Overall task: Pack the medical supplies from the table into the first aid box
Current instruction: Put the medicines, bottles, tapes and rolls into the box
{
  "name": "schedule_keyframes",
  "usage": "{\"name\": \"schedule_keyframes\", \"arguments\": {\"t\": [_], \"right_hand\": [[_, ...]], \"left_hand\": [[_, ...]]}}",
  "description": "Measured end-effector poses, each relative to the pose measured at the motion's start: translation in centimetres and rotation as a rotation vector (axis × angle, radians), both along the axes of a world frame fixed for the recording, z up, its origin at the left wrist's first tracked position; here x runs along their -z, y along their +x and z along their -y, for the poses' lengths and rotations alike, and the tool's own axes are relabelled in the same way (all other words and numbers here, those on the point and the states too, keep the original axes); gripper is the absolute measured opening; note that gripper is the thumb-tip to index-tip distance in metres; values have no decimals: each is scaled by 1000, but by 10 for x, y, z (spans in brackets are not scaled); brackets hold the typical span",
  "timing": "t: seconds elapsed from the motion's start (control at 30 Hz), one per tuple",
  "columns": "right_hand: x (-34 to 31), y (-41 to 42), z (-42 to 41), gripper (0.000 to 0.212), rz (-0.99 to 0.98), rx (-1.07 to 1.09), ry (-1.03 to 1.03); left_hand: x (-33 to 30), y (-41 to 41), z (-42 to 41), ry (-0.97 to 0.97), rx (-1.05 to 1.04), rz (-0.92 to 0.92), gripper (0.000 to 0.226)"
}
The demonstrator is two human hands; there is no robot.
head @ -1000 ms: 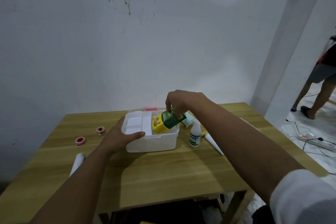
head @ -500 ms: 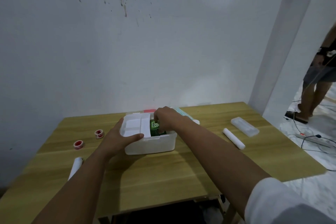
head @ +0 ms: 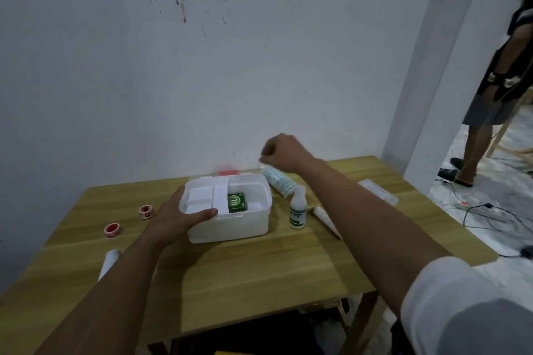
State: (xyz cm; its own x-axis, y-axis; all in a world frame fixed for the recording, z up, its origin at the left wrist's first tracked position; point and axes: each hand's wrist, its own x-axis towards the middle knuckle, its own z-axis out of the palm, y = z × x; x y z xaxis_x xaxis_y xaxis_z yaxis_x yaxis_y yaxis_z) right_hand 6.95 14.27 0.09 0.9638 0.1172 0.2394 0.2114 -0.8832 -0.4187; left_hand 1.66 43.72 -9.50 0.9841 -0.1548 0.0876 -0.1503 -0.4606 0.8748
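Observation:
The white plastic first aid box (head: 253, 225) stands open in the middle of the wooden table (head: 259, 274). A green carton (head: 237, 201) lies flat inside it, beside a white divider tray. My left hand (head: 176, 216) grips the box's front left corner, thumb on the rim. Above the box's back right corner hovers my right hand (head: 284, 153), blurred, with its fingers curled and nothing in them. Right of the box are a teal striped pack (head: 278, 181), a small white bottle (head: 298, 212), a white roll (head: 326, 217) and a clear case (head: 377, 191).
Two red tape rolls (head: 146, 211) (head: 112, 230) and another white roll (head: 109, 261) lie on the table's left side. The box's lid with a red handle (head: 229, 173) rests behind it against the wall. A person (head: 496, 95) stands at the right, with cables (head: 490, 210) on the floor.
My right hand lowered the green carton into the box, let go of it, and rose up and to the right with nothing in it. My left hand stayed on the box.

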Motion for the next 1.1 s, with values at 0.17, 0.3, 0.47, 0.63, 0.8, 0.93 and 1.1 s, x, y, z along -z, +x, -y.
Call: {"name": "schedule_keyframes", "arguments": {"t": [0.17, 0.3, 0.47, 0.63, 0.8, 0.93, 1.1], "right_hand": [[2, -6, 115, 29, -90, 333, -141], [35, -31, 178, 35, -339, 541, -234], [91, -48, 224, 61, -595, 610, -206], [98, -54, 228, 55, -463, 639, -249], [33, -37, 187, 61, -226, 499, -125], [-16, -24, 133, 73, -135, 281, -40], [-42, -24, 60, 68, -223, -36, -96]], "left_hand": [[0, -1, 1, -11, -11, 1, 78], [-2, -1, 2, 5, -17, -1, 78], [-1, -1, 3, 29, -28, -16, 73], [-5, -5, 6, 2, -18, -10, 66], [-7, -8, 12, -41, -34, 14, 55], [-5, -7, 10, -22, -28, 25, 55], [-6, -7, 10, -29, -29, 25, 57]]}}
